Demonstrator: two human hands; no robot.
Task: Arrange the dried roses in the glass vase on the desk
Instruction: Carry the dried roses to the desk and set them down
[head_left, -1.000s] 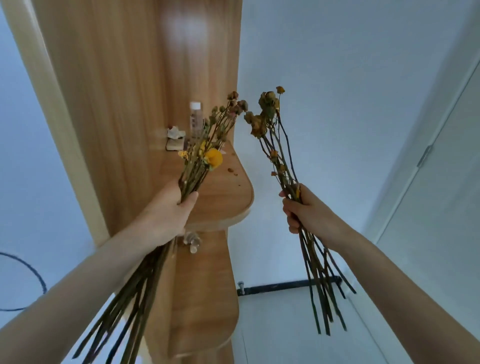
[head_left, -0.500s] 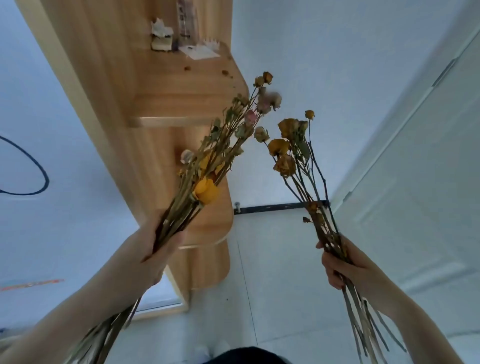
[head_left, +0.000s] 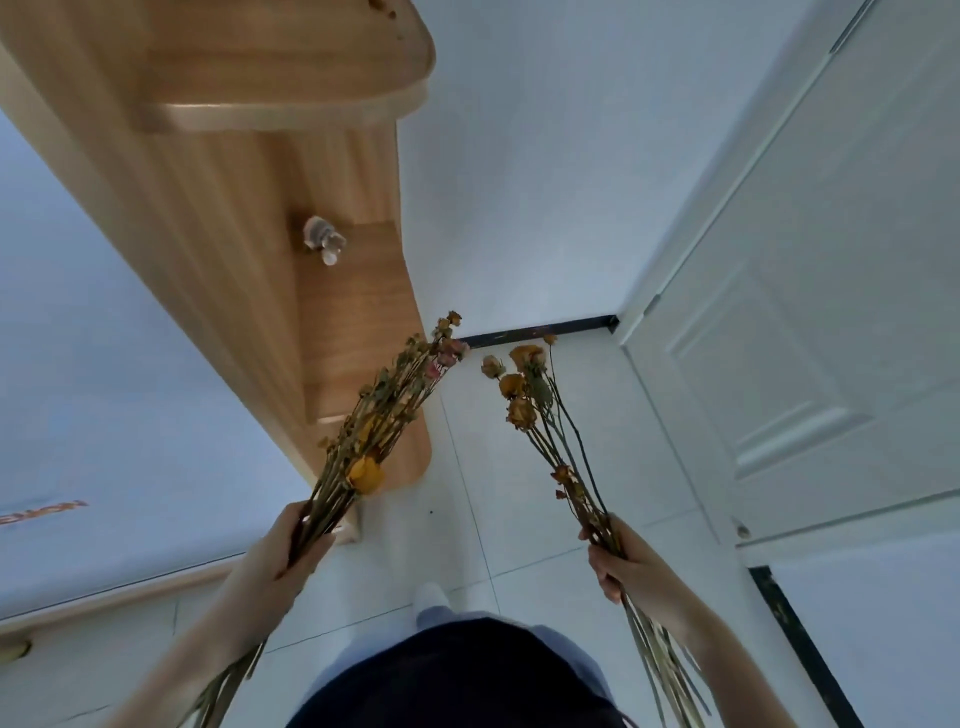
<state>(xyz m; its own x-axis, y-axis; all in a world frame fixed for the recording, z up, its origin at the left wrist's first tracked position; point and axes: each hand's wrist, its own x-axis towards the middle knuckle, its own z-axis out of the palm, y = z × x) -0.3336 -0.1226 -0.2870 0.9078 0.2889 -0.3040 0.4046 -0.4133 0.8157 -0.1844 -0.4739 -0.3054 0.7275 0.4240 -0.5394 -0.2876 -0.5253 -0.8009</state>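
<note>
Dried roses are split into two bunches, one in each hand, both held up off the tiled floor (head_left: 545, 519) with the heads pointing away from the person. The left hand (head_left: 291, 545) is wrapped around the fuller bunch (head_left: 384, 415) about midway along its stems, fingers curled shut on them; its heads hang just over the rounded lower corner of the wooden shelf unit (head_left: 270, 260). The right hand (head_left: 623, 566) grips the thinner bunch (head_left: 540, 415) the same way, fist closed on the stems, with the cut ends trailing down past the wrist. The two bunches are near each other at the heads but not touching. No glass vase and no desk are in view, so the flowers have yet to reach where they belong.

The risks, as I judge them, come from how brittle dry material is. The left bunch's heads sit close to the shelf edge, and a brush against that wood could snap buds or shed petals. Squeezing either fist harder may crack stems. If the bunches swing together, the heads could tangle and tear when pulled apart. The long loose ends below each hand might catch on clothing or the white door (head_left: 805, 338) at the right while walking. A small figurine (head_left: 324, 244) on a shelf ledge could be knocked off by a careless sweep.
</note>
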